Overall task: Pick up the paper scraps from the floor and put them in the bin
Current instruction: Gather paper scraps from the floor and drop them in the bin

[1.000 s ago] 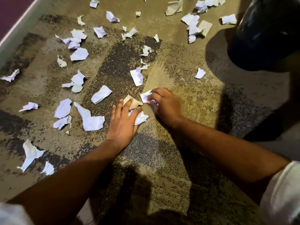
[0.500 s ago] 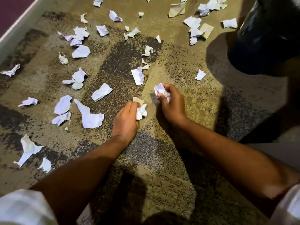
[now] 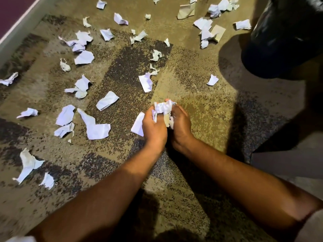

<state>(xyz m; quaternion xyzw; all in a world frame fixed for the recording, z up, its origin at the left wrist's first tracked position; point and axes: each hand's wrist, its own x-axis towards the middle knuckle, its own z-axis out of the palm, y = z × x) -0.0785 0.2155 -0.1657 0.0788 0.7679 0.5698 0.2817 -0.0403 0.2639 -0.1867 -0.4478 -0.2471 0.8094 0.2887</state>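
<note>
both hands (image 3: 165, 123) hide most of the gathered scraps (image 3: 164, 109).

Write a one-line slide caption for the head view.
Both hands, left and right, bunch paper scraps together above a littered carpet, black bin nearby.

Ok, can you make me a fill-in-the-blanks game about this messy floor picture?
1. Both hands, left hand and right hand, hold a bunch of crumpled ____.
2. The black bin stands at the top ____ of the picture.
3. Many paper scraps lie on the ____.

Missing words: paper; right; carpet
</note>
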